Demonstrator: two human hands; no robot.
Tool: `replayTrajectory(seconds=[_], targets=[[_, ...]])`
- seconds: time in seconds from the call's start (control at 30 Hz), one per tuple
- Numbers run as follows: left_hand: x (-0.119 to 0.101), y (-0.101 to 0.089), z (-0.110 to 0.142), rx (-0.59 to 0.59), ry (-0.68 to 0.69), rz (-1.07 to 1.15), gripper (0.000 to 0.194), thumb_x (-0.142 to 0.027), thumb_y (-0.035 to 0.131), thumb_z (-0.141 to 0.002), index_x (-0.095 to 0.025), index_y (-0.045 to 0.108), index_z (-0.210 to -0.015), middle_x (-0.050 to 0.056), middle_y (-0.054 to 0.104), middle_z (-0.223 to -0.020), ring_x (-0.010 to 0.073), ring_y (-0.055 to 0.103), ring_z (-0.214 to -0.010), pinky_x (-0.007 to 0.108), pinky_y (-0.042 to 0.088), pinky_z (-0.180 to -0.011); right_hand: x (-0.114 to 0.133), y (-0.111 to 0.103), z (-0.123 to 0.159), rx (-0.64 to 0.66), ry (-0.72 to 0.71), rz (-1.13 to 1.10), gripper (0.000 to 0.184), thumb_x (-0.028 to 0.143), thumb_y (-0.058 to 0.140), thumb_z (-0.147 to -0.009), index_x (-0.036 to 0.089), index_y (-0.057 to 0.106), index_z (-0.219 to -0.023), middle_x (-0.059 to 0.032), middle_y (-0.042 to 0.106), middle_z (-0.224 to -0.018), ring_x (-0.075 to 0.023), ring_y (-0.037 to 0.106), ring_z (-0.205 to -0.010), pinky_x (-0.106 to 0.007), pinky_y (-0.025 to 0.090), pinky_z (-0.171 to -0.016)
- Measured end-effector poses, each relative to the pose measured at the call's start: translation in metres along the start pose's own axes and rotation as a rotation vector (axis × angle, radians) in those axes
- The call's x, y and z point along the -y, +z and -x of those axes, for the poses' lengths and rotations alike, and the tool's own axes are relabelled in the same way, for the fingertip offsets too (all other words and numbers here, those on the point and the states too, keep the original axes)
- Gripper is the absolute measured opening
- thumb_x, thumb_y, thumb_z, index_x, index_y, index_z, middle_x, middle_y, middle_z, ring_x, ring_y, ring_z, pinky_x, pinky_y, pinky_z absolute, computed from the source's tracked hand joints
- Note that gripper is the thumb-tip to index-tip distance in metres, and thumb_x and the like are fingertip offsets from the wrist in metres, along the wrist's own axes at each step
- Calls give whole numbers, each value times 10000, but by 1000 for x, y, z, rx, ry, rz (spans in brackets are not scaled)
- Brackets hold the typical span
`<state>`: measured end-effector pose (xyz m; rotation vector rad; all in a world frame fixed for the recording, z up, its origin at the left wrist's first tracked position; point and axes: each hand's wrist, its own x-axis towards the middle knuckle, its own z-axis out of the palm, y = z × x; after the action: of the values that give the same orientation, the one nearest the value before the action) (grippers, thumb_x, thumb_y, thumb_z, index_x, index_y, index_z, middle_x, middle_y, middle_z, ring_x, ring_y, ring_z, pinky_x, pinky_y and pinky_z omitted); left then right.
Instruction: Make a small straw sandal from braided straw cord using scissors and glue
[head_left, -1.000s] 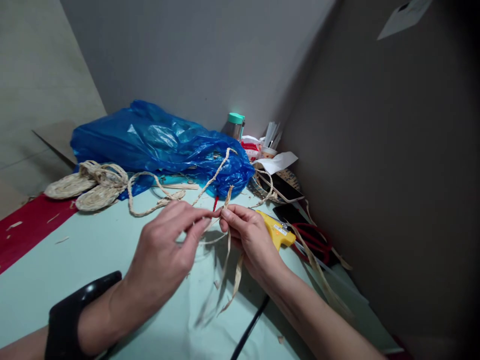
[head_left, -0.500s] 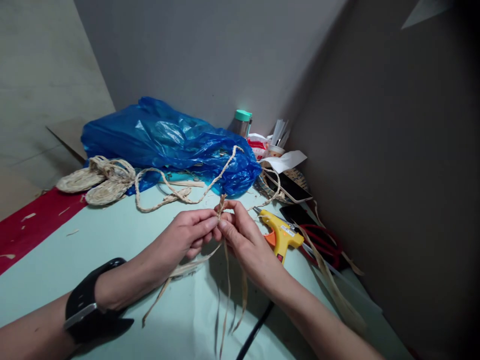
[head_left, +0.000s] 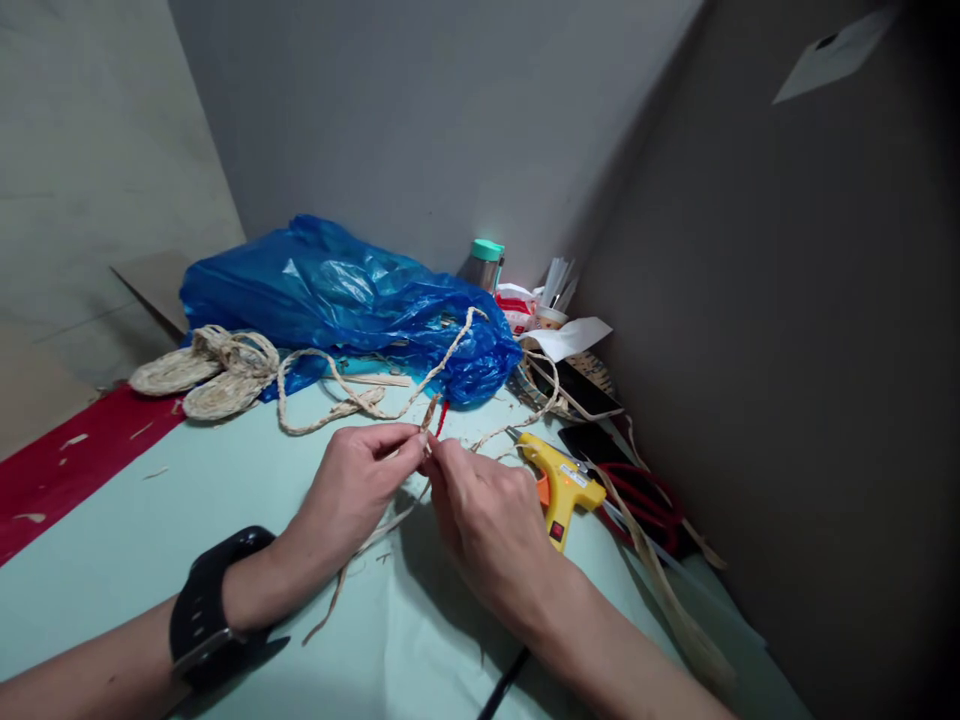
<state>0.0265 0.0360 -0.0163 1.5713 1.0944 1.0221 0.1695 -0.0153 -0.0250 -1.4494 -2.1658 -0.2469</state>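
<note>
My left hand (head_left: 367, 475) pinches the short braid of dried plant fibre (head_left: 430, 411) between thumb and fingers, its tip sticking up. My right hand (head_left: 491, 515) is closed on the same braid from the right, its back turned up and most of its fingertips hidden. The two hands meet at the fingertips, above the table. Loose fibre strands (head_left: 341, 590) trail down beneath my left hand. Close behind the fingertips shows a thin red piece (head_left: 442, 418). To the right of my right hand lies a yellow glue gun (head_left: 562, 475).
A blue plastic bag (head_left: 337, 280) lies at the back, with a long braided cord (head_left: 352, 385) before it. Woven fibre slippers (head_left: 225, 385) rest at left on red cloth (head_left: 90, 450). Red-handled scissors (head_left: 645, 500), a bottle (head_left: 484, 262) and a long fibre strip (head_left: 660, 590) are right and back.
My right hand has rolled over, its back now up, and hides strands that hung between my hands. The red piece has come into sight. The view has shifted slightly.
</note>
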Motion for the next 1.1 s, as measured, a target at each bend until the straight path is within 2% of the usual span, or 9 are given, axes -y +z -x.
replayTrajectory(seconds=[0.13,0.23,0.37,0.47,0.7,0.83,0.93,1.0,1.1], targets=[[4,2,0,-22,-65,118,216,-332,665,-787,-164,691,-654,-17,614,-661,149,521,-712,243,390,-677,7,-1,2,-101,-170,73,174,48,401,-909,170,503,-841,5,562,-657,-139,478,-525,-289,245,-497],[8,1,1,-9,-148,240,217,-371,679,-795,-157,712,-777,-27,570,-632,116,461,-620,228,356,-589,11,0,3,-139,-270,109,213,15,370,-901,152,519,-834,-11,552,-652,-149,476,-537,-288,269,-496],[9,-2,2,76,-225,419,268,-378,670,-819,-149,620,-689,-59,435,-533,76,306,-510,205,249,-484,14,3,5,-56,-308,85,226,13,338,-899,124,535,-903,-30,575,-683,-165,513,-557,-289,315,-482],[9,-7,0,126,-251,523,287,-315,652,-831,-153,535,-624,-70,352,-527,71,239,-499,198,208,-455,16,4,5,52,-290,118,280,8,375,-880,40,506,-1125,-67,630,-786,-195,580,-637,-303,364,-498],[12,-12,-6,138,-279,641,209,-235,632,-818,-144,541,-654,-61,391,-558,51,198,-460,178,164,-408,15,0,5,162,-244,143,368,64,474,-899,54,459,-1266,-56,669,-878,-192,616,-679,-321,373,-533],[6,-12,-5,114,-273,650,237,-226,615,-840,-139,558,-627,-58,395,-513,46,238,-437,166,222,-411,13,0,3,171,-192,139,267,78,513,-876,116,549,-1138,-26,662,-832,-188,614,-665,-319,328,-525],[3,-12,-4,99,-275,662,186,-226,636,-829,-140,582,-674,-64,391,-537,43,211,-438,163,189,-394,13,1,3,137,-172,91,181,39,514,-829,139,590,-960,-22,647,-790,-178,594,-667,-310,310,-533],[2,-13,-3,98,-284,670,157,-222,655,-814,-141,585,-699,-69,383,-555,40,196,-439,158,167,-385,13,0,3,115,-163,34,129,77,490,-876,154,593,-870,-20,628,-748,-165,569,-644,-302,310,-541],[2,-14,-4,84,-296,672,154,-216,674,-795,-148,565,-711,-55,437,-613,32,221,-446,141,175,-382,9,-2,1,56,-93,-71,264,238,436,-980,171,593,-779,-8,583,-668,-138,510,-565,-286,303,-531]])
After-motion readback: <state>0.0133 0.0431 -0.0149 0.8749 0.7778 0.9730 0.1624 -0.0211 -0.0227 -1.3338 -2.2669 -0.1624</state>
